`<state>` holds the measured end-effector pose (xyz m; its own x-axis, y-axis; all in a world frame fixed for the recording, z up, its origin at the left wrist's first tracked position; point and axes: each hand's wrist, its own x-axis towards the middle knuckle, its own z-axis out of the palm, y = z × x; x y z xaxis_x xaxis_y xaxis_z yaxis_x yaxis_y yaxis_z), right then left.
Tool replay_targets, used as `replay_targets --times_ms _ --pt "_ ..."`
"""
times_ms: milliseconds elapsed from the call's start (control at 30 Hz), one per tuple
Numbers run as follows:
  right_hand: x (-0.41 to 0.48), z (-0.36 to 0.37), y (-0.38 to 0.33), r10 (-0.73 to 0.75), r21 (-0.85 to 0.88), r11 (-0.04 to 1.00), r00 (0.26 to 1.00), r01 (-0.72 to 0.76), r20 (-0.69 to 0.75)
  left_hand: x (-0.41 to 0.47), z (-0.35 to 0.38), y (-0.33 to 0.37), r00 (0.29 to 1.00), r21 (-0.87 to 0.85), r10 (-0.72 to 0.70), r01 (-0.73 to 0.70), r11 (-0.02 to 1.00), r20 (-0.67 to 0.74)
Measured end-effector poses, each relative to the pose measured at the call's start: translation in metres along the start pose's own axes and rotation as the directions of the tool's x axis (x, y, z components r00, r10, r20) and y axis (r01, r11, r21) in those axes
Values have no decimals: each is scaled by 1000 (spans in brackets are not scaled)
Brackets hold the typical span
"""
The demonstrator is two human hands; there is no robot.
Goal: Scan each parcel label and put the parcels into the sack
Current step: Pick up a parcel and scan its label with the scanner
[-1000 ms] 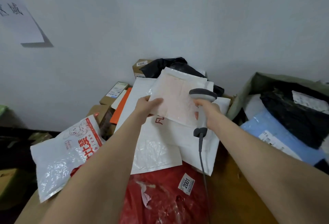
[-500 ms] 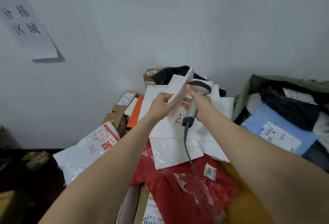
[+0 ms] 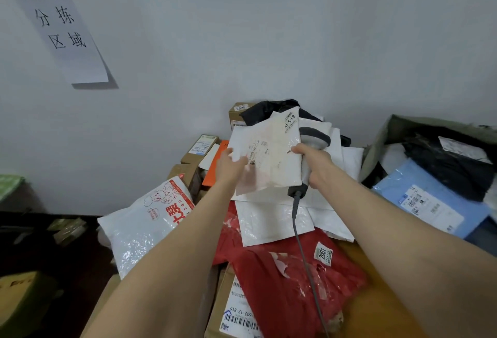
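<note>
The white mailer (image 3: 269, 154), printed label facing the camera, is held above the parcel pile (image 3: 271, 219). The left hand (image 3: 231, 167) pinches its left edge. The right hand (image 3: 314, 163) grips the barcode scanner (image 3: 313, 136) just behind the mailer's right edge, one fingertip on the mailer. To the right, the green sack (image 3: 376, 144) holds a blue parcel (image 3: 430, 200).

A plain pale grey wall (image 3: 269, 28) fills the far side, softly and evenly lit. High on its left hangs a white paper sheet (image 3: 70, 42) bearing four black characters. Low on the left the floor (image 3: 35, 246) lies dark; near right shows the brown bench (image 3: 376, 310).
</note>
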<state>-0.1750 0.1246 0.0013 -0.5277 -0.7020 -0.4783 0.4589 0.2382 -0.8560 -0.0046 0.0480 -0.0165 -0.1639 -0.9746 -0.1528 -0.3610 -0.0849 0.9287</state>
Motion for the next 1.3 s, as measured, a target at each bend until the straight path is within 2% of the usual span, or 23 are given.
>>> replay_targets --times_ms 33,100,167,200,267,333,400,467,567,667,733,800,833,867,900,933,967,1000,1033,1067,1167,1300 --pt "-1 -3 0 22 11 1000 999 -22 24 1 -7 -7 993 1 -113 113 994 23" --pt "-3 -6 -1 50 24 998 997 -52 64 4 -18 -20 937 -19 -290 300 954 194" --pt "-4 -6 -1 35 16 999 997 -36 73 -2 -21 -26 890 -125 -303 363 923 341" --pt "-4 -5 -2 18 8 1000 998 -19 60 -4 -21 -27 900 -189 -276 352 917 337" --pt "-3 -5 -1 -28 -33 999 1000 28 -4 -4 -22 -27 942 -262 -230 292 920 243" --pt "1 -7 1 -82 -79 994 995 77 -64 -2 -28 -24 969 -258 -196 230 938 150" --pt "5 -10 2 -118 -116 987 991 109 -68 0 -35 -20 980 -148 -169 183 972 100" --pt "4 -10 2 -155 -173 974 987 147 -35 0 -41 -14 988 49 -135 132 990 75" --pt "1 -3 1 -199 -300 932 979 203 45 3 -48 -2 989 335 -63 15 942 134" --pt "-3 1 2 -154 -339 920 977 195 145 4 -52 12 964 430 -79 -39 902 253" --pt "-4 3 4 -131 -351 918 977 183 166 8 -51 16 963 440 -62 -62 896 261" --pt "-5 6 5 -143 -340 922 979 185 145 14 -49 14 990 389 31 -84 917 141" --pt "-4 7 5 -148 -325 928 981 182 126 15 -49 11 997 284 69 -76 956 36" --pt "-4 8 5 -146 -303 937 983 173 107 17 -52 6 998 115 44 -39 993 -47" --pt "-4 9 4 -144 -278 947 986 163 89 18 -55 -2 998 -93 -48 44 995 -38" --pt "-3 9 4 -142 -257 954 987 157 75 17 -56 -10 986 -251 -152 165 954 71" --pt "-3 10 4 -143 -250 955 987 157 72 10 -56 -17 951 -297 -213 275 915 224" --pt "-1 10 5 -145 -254 954 987 158 72 2 -54 -23 912 -263 -231 328 907 339" --pt "-1 11 5 -149 -263 951 986 163 74 -4 -49 -27 893 -257 -225 339 905 389" --pt "-3 11 6 -156 -279 945 985 171 74 -8 -44 -31 903 -294 -215 334 896 371" --pt "-10 13 6 -181 -324 925 980 197 79 -4 -34 -39 962 -440 -214 268 857 169" --pt "-25 20 6 -96 -288 944 969 161 228 13 -33 -57 942 -503 -330 311 806 53"
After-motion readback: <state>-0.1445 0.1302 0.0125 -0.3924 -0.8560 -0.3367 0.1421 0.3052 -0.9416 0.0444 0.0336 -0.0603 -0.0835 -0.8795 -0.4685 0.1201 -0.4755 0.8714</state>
